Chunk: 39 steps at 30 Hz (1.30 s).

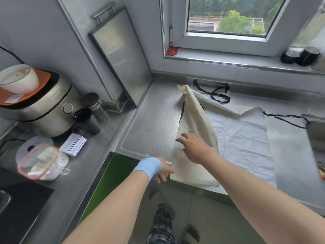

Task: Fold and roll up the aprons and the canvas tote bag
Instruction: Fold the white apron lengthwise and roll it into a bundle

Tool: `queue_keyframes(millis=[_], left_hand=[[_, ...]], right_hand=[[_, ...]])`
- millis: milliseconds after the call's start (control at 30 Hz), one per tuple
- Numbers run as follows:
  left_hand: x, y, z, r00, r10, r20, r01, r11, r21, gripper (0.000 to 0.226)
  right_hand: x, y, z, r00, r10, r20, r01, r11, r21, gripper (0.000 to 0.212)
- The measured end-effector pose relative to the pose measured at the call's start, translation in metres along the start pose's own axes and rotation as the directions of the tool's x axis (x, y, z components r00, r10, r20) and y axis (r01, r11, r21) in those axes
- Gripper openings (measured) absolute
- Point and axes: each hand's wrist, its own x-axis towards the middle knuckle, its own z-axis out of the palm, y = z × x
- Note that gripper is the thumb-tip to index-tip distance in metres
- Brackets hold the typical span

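Observation:
A cream canvas tote bag (pixel 194 120) lies folded lengthwise on the steel counter, its far end raised in a peak. My right hand (pixel 195 147) rests flat on its middle with fingers spread. My left hand (pixel 162 171), a blue band at the wrist, pinches the bag's near left corner at the counter edge. Under and right of the bag a white apron (pixel 244 138) is spread flat, with black straps (pixel 219 94) at the far end and another black tie (pixel 288 118) trailing right.
A steel board (pixel 119 55) leans in the corner. On the left counter stand a rice cooker (pixel 40 106), dark jars (pixel 88 120) and a pink-rimmed container (pixel 38 161). Dark jars (pixel 300 55) sit on the window sill. A steel object (pixel 316 131) is at the right edge.

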Motion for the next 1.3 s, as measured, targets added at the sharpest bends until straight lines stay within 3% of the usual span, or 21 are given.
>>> queue_keyframes(millis=[67, 167, 267, 400, 533, 767, 900, 1033, 1100, 1200, 1300], left_hand=[[0.002, 0.013, -0.01, 0.989, 0.051, -0.138, -0.043, 0.997, 0.063, 0.038], [0.005, 0.038, -0.022, 0.916, 0.226, -0.332, -0.184, 0.971, 0.154, 0.03], [0.003, 0.065, -0.03, 0.869, 0.344, -0.356, -0.256, 0.928, 0.271, 0.027], [0.013, 0.091, -0.049, 0.848, 0.39, -0.358, -0.266, 0.899, 0.348, 0.025], [0.029, 0.116, -0.088, 0.817, 0.418, -0.398, -0.262, 0.883, 0.39, 0.025], [0.076, 0.157, -0.178, 0.737, 0.402, -0.543, -0.28, 0.913, 0.297, 0.041], [0.102, 0.182, -0.228, 0.723, 0.358, -0.591, -0.318, 0.932, 0.174, 0.061], [0.14, 0.209, -0.274, 0.808, 0.235, -0.541, -0.346, 0.932, -0.112, 0.047], [0.149, 0.217, -0.284, 0.854, 0.218, -0.471, -0.326, 0.932, -0.159, 0.04], [0.164, 0.227, -0.3, 0.918, 0.211, -0.337, -0.276, 0.948, -0.16, 0.037], [0.175, 0.228, -0.312, 0.957, 0.202, -0.208, -0.244, 0.948, -0.205, 0.028]], right_hand=[[-0.011, 0.014, -0.001, 0.992, 0.13, -0.003, -0.13, 0.99, -0.051, 0.056], [-0.031, 0.036, 0.006, 0.952, 0.24, 0.189, -0.237, 0.971, -0.039, 0.064], [-0.04, 0.052, 0.004, 0.91, 0.24, 0.337, -0.276, 0.959, 0.063, 0.046], [-0.018, 0.069, -0.026, 0.933, 0.329, 0.147, -0.351, 0.922, 0.164, 0.035], [0.024, 0.095, -0.066, 0.883, 0.466, -0.054, -0.405, 0.816, 0.413, 0.032], [0.121, 0.137, -0.103, 0.85, 0.523, -0.06, -0.395, 0.709, 0.584, 0.027], [0.174, 0.156, -0.102, 0.852, 0.516, -0.092, -0.42, 0.777, 0.469, 0.035], [0.223, 0.181, -0.096, 0.92, 0.378, -0.104, -0.346, 0.908, 0.236, 0.036], [0.237, 0.184, -0.103, 0.959, 0.269, -0.094, -0.262, 0.962, 0.081, 0.042], [0.273, 0.187, -0.114, 0.99, 0.132, 0.052, -0.126, 0.987, -0.096, 0.053], [0.305, 0.187, -0.112, 0.974, 0.05, 0.221, 0.0, 0.975, -0.222, 0.038]])
